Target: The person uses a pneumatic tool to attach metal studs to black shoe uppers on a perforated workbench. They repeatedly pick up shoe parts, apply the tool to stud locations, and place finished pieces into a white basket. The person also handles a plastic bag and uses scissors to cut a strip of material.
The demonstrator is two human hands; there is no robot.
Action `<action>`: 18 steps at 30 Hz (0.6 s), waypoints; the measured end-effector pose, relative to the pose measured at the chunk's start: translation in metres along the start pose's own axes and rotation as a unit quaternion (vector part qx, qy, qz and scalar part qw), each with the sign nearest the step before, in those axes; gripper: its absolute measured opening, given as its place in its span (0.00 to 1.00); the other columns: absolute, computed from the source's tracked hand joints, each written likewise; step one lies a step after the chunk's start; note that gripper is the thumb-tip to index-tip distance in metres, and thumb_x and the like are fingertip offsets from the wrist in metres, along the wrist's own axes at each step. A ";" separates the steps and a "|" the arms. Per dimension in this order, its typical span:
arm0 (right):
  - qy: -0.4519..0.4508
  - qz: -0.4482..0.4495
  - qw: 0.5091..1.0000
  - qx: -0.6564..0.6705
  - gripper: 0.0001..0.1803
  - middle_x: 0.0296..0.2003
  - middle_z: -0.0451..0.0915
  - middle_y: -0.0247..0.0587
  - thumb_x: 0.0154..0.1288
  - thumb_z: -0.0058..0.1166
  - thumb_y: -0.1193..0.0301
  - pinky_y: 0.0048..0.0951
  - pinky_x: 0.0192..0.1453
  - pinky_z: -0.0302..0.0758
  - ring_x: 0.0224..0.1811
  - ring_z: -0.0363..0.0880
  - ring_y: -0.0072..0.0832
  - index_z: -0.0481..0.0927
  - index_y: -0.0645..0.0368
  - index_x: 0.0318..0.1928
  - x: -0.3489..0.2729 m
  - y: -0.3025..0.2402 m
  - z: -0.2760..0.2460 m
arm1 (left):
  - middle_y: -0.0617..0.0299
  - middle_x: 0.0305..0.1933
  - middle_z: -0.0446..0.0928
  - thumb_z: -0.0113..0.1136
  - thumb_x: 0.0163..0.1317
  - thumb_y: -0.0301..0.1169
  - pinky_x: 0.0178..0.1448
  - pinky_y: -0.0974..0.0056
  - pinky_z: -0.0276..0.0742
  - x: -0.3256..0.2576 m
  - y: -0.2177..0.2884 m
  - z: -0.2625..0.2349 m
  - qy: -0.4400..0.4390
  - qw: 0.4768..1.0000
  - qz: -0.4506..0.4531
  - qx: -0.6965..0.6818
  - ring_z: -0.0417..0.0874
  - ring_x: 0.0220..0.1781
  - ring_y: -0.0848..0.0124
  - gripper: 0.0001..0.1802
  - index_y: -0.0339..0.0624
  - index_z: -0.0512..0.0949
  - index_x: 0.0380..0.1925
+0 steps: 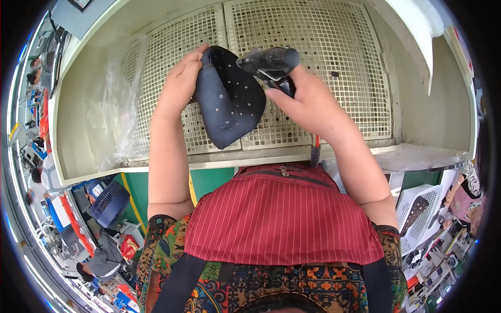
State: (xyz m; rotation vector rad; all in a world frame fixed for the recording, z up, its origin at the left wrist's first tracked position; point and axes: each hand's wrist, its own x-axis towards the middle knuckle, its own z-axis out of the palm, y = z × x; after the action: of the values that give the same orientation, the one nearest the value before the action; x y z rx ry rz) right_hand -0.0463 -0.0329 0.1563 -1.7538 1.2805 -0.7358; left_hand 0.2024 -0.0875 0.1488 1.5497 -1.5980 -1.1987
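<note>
My left hand is closed on the left edge of a dark, folded fabric piece. It has a navy outer side and a black face dotted with small shiny studs or eyelets; its exact kind is unclear. In my right hand is a black gun-shaped tool with a ribbed round body, gripped by its handle. The tool sits just to the right of the fabric piece's upper part, its narrower end turned toward it. Motion blurs the tool, so its exact type cannot be read.
Beneath my hands lies a cream plastic grid inside a walled, pale booth. Clear plastic film hangs at the left. A red-and-black hose crosses the front edge. Beyond are a blue fan, a white basket and several people.
</note>
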 end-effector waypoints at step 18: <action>0.011 0.006 0.995 -0.095 0.20 0.30 0.77 0.54 0.58 0.55 0.66 0.43 0.37 0.72 0.33 0.77 0.50 0.67 0.65 0.47 -0.002 -0.020 -0.004 | 0.51 0.60 0.70 0.39 0.61 0.33 0.62 0.67 0.62 0.020 -0.010 -0.006 -0.046 0.998 0.042 0.029 0.70 0.58 0.65 0.24 0.31 0.70 0.54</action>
State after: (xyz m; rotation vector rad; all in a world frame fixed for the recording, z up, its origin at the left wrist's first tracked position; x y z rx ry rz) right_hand -0.0409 -0.0292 0.1752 -1.8921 1.4131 -0.6466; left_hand 0.2097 -0.1074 0.1389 1.4666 -1.7541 -1.2017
